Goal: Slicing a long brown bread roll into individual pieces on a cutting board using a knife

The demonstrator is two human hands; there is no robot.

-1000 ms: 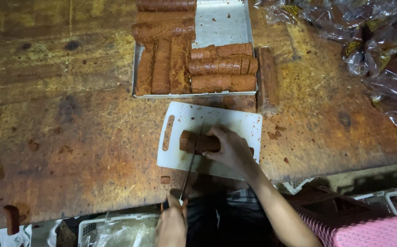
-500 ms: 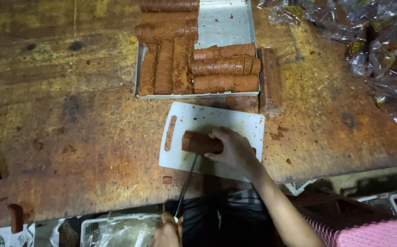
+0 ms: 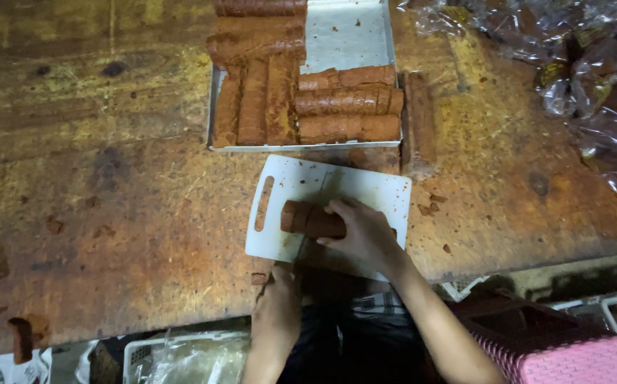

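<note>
Right hand [image 3: 362,235] lies over the brown roll [image 3: 308,219] on the white cutting board [image 3: 365,192], fingers curled and pressed together on its right part — roll lies lengthwise, left end exposed. Change since a second ago: the knife blade seen across the board is no longer visible; left hand [image 3: 278,313] has drawn back to the table edge [image 3: 109,284], grip not discernible. Judgement — one cutting stroke finished. Tray [image 3: 344,35] of rolls beyond.
</note>
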